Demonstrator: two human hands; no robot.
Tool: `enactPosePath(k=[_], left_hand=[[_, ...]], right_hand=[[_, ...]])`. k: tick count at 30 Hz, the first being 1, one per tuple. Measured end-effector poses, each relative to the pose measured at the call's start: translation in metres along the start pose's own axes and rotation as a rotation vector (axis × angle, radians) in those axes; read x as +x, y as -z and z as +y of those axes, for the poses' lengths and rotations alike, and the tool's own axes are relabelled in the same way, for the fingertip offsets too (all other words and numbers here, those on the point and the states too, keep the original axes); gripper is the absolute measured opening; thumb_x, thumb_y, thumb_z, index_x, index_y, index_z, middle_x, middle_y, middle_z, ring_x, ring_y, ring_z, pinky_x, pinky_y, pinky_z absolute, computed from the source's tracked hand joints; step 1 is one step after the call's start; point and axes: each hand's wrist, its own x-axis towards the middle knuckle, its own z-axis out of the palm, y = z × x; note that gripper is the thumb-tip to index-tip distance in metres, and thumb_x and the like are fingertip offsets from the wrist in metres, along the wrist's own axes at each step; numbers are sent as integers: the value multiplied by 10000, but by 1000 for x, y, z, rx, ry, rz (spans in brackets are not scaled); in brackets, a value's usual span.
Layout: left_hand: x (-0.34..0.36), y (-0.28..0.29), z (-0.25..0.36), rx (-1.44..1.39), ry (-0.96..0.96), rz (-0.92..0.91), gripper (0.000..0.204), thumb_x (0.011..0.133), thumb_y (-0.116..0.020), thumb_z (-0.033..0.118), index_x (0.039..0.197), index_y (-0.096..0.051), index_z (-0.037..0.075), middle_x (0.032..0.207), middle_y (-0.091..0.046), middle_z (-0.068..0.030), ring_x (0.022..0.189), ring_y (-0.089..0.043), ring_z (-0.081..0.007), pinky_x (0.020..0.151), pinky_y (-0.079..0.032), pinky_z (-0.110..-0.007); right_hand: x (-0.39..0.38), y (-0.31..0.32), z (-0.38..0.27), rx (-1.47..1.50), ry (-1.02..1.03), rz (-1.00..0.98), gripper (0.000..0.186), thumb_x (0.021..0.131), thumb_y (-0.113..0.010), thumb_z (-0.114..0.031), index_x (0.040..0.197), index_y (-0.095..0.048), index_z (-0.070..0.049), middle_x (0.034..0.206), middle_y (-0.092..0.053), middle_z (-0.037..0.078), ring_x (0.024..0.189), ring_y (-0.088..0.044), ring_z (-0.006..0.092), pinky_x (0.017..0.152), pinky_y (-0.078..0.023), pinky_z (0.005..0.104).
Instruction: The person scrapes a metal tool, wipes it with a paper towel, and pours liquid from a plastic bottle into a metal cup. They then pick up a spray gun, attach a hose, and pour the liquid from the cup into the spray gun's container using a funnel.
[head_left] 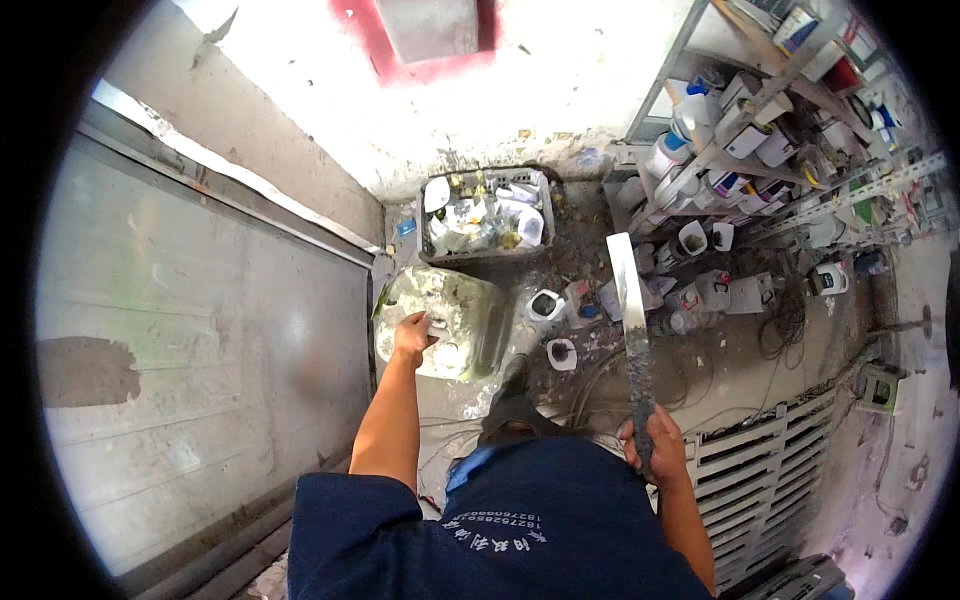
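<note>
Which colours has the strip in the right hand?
Head view: the strip is whitish at the far end, blackish toward the hand.

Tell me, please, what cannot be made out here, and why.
In the head view:
Long flat strip: part of its dark end, covered by the right hand.
Large stained container: underside, hidden by its own body.
Black crate: lower contents, hidden under upper ones.
Grey object: cut off by top edge.

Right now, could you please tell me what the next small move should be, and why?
I would probably steady the stained container with the left hand before bringing the long flat bar across: that hand is at the container, while the right hand grips the bar by its dark end, well apart from the container.
</note>
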Motion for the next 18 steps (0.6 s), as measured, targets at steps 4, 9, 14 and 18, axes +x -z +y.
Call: enactPosePath(k=[4, 9, 14, 18], left_hand=[[19, 15, -13, 35, 86, 113, 490, 919, -500, 185, 1366, -390, 19, 1163, -560, -109, 1087, -524, -223, 858, -477, -370], [33, 7, 10, -459, -115, -152, 267, 932, -519, 106, 1191, -547, 48, 979, -630, -92, 890, -615, -222, 776, -494, -339], [-22, -59, 113, -637, -165, -444, 238, 935, -515, 84, 1162, -563, 29, 1031, -660, -106, 1011, -626, -259, 828, -532, -333], [-43, -102, 148, -506, -219, -587, 262, 946, -519, 139, 1182, -550, 30, 1012, -664, -98, 989, -634, -251, 799, -532, -325]], right_hand=[[9, 0, 7, 26, -12, 64, 359, 974, -451, -344, 1080, -466, -1, 793, -609, 144, 483, -551, 160, 393, -405, 255], [20, 1, 6, -4, -26, 180, 356, 978, -438, -339, 1105, -469, -7, 809, -621, 154, 491, -572, 169, 406, -428, 258], [21, 7, 0, -8, 8, 294, 351, 980, -433, -324, 1130, -472, -9, 830, -640, 165, 535, -604, 177, 455, -470, 275], [9, 29, 12, 32, 2, 424, 345, 981, -431, -302, 1149, -470, -4, 841, -644, 172, 564, -613, 182, 491, -488, 283]])
